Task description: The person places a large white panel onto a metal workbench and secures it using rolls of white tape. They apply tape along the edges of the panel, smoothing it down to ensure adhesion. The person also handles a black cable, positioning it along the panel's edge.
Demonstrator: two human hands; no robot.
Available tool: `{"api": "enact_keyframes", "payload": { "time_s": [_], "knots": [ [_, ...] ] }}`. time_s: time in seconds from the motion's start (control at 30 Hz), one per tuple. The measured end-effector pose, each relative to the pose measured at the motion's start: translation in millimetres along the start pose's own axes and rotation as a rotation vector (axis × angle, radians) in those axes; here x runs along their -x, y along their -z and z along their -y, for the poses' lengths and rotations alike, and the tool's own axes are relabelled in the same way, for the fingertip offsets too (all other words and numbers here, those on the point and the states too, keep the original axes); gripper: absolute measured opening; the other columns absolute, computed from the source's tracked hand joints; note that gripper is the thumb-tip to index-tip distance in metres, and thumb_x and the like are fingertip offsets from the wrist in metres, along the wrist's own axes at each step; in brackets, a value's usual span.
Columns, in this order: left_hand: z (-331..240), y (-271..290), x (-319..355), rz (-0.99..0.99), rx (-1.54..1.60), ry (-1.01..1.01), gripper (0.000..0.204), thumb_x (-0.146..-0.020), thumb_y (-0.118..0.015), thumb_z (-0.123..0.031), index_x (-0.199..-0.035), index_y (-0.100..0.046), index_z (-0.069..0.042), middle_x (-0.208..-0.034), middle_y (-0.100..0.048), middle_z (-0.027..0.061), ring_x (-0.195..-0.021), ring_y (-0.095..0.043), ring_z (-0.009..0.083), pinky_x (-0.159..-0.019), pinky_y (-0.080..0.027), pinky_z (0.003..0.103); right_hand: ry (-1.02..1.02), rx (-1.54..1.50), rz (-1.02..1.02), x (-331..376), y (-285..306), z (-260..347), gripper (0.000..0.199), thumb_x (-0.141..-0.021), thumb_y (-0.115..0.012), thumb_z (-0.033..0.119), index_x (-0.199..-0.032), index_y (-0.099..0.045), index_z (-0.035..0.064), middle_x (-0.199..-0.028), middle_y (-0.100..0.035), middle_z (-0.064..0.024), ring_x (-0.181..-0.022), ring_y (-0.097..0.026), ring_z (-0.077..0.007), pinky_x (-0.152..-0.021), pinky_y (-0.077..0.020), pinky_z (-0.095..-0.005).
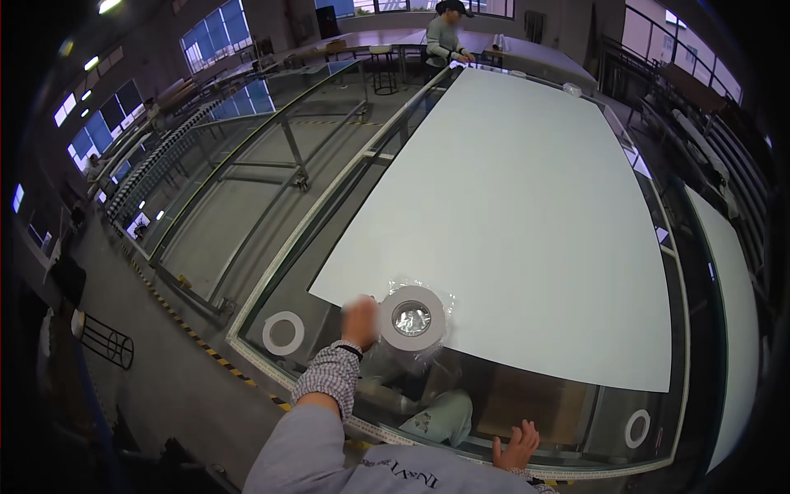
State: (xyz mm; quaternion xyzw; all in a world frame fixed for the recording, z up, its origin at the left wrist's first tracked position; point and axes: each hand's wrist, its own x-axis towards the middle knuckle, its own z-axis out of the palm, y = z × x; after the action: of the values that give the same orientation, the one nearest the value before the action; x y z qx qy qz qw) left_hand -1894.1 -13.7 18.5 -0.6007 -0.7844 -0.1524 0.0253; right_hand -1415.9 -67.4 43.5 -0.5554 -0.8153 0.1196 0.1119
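Note:
A large white sheet (527,214) lies on a glass-topped table (613,412), its near edge short of the table's front. On the sheet's near edge rests a wide white roll of tape (391,317) with crinkled clear plastic film (428,358) around and under it. My left hand (360,323) is just left of this roll, smeared by motion, so its grip does not show. Near the front edge my right hand (517,447) hovers over or rests on the glass, fingers spread, holding nothing.
Smaller white tape rolls lie at the table's near left (283,333) and near right (637,428). At the far end a person (447,41) in a cap stands with hands at the sheet. A metal-framed glass rack (288,140) stands left, and a stool (107,342) nearer.

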Motion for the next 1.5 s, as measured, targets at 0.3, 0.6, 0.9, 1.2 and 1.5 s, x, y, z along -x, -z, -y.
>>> {"api": "enact_keyframes", "payload": {
  "time_s": [0.3, 0.6, 0.9, 1.2, 1.5],
  "knots": [
    [-3, 5, 0, 0.054, 0.04, 0.011, 0.047, -0.08, -0.05, -0.018, -0.126, -0.046, -0.01, -0.135, -0.037, 0.0115, -0.13, -0.028, 0.0273, -0.105, -0.019, 0.048, -0.131, -0.18, -0.076, 1, -1, -2, 0.044, -0.072, -0.067, 0.037, -0.099, -0.052, 0.0045, -0.122, -0.038, -0.0173, -0.121, -0.03, -0.0366, -0.096, -0.0234, -0.0546],
    [-1, -9, 1, -0.189, 0.178, -0.011, 0.031, -0.08, -0.053, -0.013, -0.111, -0.054, -0.007, -0.126, -0.045, 0.0135, -0.118, -0.041, 0.0302, -0.098, -0.032, 0.048, 0.202, -0.838, 0.187, -180, 17, 89, 0.044, -0.075, -0.067, 0.028, -0.107, -0.053, 0.0019, -0.104, -0.052, -0.0158, -0.101, -0.05, -0.0277, -0.087, -0.0411, -0.0343],
    [2, -10, -3, -0.261, 0.155, -0.009, 0.032, -0.077, -0.054, -0.011, -0.108, -0.054, -0.004, -0.121, -0.05, 0.0122, -0.115, -0.045, 0.0286, -0.096, -0.035, 0.047, 0.219, -0.829, 0.578, -323, -39, 185, 0.065, -0.066, -0.078, 0.025, -0.119, -0.049, 0.0015, -0.102, -0.061, -0.0099, -0.096, -0.057, -0.0183, -0.086, -0.0454, -0.0324],
    [-5, -9, -3, -0.177, 0.111, -0.039, 0.036, -0.079, -0.05, -0.013, -0.113, -0.051, -0.002, -0.124, -0.048, 0.0132, -0.119, -0.041, 0.0287, -0.098, -0.03, 0.047, 0.168, -0.735, 0.545, -230, -17, 170, 0.076, -0.058, -0.079, 0.034, -0.12, -0.047, 0.0035, -0.109, -0.059, -0.0145, -0.101, -0.057, -0.0232, -0.088, -0.0443, -0.0326],
    [60, 7, -22, 0.205, 0.275, -0.256, 0.039, -0.075, -0.062, -0.013, -0.11, -0.054, 0.001, -0.123, -0.045, 0.0226, -0.115, -0.042, 0.0375, -0.093, -0.038, 0.044, 0.011, -0.833, 0.429, -173, 29, 103, 0.063, -0.076, -0.065, 0.04, -0.121, -0.048, -0.0001, -0.117, -0.052, -0.0197, -0.1, -0.056, -0.0312, -0.089, -0.0443, -0.037]
  ]
}}
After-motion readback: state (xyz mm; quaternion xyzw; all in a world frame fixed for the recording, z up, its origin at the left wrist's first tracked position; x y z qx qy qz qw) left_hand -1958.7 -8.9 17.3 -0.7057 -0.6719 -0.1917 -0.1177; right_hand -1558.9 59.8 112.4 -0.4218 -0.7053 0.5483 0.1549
